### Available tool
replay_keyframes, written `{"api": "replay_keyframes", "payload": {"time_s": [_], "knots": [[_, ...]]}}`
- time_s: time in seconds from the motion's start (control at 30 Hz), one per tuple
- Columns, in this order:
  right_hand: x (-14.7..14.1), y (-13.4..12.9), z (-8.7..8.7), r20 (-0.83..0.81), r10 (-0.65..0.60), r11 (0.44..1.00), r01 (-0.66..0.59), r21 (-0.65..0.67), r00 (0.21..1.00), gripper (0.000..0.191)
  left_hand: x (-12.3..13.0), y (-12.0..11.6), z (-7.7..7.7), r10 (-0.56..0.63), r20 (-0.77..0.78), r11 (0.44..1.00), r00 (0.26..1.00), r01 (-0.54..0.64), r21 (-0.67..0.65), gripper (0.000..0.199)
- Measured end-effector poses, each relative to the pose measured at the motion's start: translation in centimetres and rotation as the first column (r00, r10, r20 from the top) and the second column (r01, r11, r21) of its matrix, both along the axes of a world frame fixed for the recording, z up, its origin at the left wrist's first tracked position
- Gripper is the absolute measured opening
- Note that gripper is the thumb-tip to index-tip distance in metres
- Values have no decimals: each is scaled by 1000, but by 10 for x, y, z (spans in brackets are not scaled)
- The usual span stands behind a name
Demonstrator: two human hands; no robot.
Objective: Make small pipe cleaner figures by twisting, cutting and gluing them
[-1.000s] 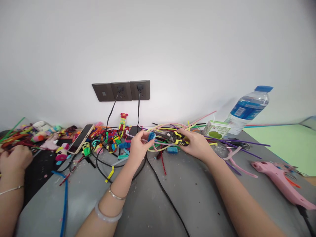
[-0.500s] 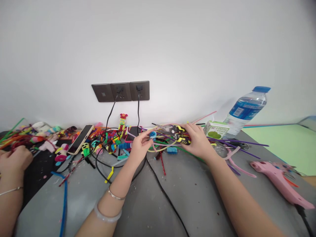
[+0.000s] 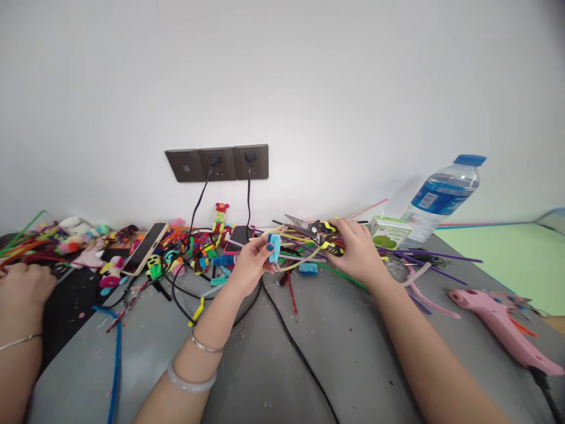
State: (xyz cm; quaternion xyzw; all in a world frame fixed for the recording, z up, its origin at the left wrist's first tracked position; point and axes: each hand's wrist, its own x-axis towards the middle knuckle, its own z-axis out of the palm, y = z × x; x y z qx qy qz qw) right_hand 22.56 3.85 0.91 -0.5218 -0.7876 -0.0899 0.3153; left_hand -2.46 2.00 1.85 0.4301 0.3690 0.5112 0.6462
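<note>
Between the thumb and fingers of my left hand (image 3: 251, 265) is a small bundle of light blue pipe cleaner (image 3: 275, 247), held upright with a darker blue part behind it. My right hand (image 3: 356, 252) is wrapped round the yellow-and-black handles of a pair of pliers (image 3: 316, 232). Their grey jaws point left and up, a short way to the right of the bundle and apart from it. Beneath both hands lie loose pipe cleaners (image 3: 304, 258) in purple, yellow and green. A second blue fuzzy piece (image 3: 308, 269) rests on the grey table below the pliers.
A water bottle (image 3: 445, 197) and a green-and-white box (image 3: 388, 232) stand at the right, with a pink glue gun (image 3: 498, 324) nearer. Black cables (image 3: 291, 341) cross the table. Left are a phone (image 3: 145, 249), pipe-cleaner figures (image 3: 112, 275) and another person's hand (image 3: 29, 288).
My left hand has turned the blue bundle so its lighter, longer side shows. In my right hand the pliers have tilted, and their jaws now point higher.
</note>
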Motion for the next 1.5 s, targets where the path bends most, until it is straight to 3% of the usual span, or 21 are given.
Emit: {"api": "replay_keyframes", "payload": {"time_s": [0.13,0.27,0.47,0.6,0.7,0.8,0.9,0.97,1.0,1.03,1.1,1.17,1.23,1.3,1.5], "knots": [[-1,0,0,-1,-55,997,55,-47,998,44,1,-3,2,-110,50,994,993,110,14,65],[-1,2,-6,-19,-185,963,177,-205,983,44,1,-5,2,-215,82,977,973,214,22,67],[3,5,-13,76,-426,805,415,-425,902,54,1,-4,-1,-231,67,973,971,232,1,63],[2,3,-13,208,-505,707,540,-457,838,57,6,-6,-1,-232,53,972,971,233,-25,66],[-2,0,-14,231,-516,705,563,-431,825,63,12,-9,-3,-263,44,964,964,265,-34,67],[-6,-2,-15,173,-534,739,557,-379,827,62,17,-10,-7,-309,51,950,950,311,-38,65],[-12,-2,-8,-73,-450,869,419,-262,890,47,19,-12,-11,-340,61,938,938,344,-54,64],[-16,-3,0,-337,-213,965,142,-222,917,37,20,-13,-12,-356,69,931,932,360,-64,61],[-19,-5,4,-472,-60,972,-56,-226,880,35,20,-13,-12,-360,75,929,930,365,-68,59],[-22,-7,8,-596,71,935,-261,-239,800,34,21,-14,-11,-361,80,928,929,366,-72,57],[-29,-12,14,-763,205,773,-580,-258,613,37,22,-15,-10,-354,85,929,931,361,-82,53],[-37,-17,16,-840,229,619,-740,-264,492,38,23,-15,-9,-337,90,933,937,345,-98,50],[-44,-19,14,-879,233,532,-811,-244,417,36,24,-15,-9,-312,106,940,944,323,-111,50],[-49,-20,11,-898,238,504,-837,-212,371,34,24,-14,-10,-297,121,943,947,311,-118,51],[-47,-16,7,-924,194,507,-840,-192,328,25,26,-12,-13,-213,75,961,974,222,-163,58]]}}
